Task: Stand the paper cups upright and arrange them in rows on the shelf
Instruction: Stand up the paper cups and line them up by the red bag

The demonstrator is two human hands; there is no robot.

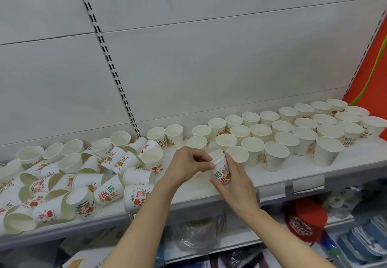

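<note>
Paper cup (221, 170) tilted above shelf (272, 173), left hand (186, 166) pinching rim, right hand (234, 180) gripping side

Matt white paper cups (274, 133) with printed sides, lower frame. Smooth, painted-looking shelf (272, 175). Glossy clear plastic bag (196, 238) at bottom centre.

white shelf (272, 175), upright cup rows (293, 133) right, toppled cups (62, 184) left

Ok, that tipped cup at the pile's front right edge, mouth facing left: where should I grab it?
Take the tipped cup round its printed side wall, from above and the right. It lies on its side with that flank open, while other cups crowd its left.
</note>
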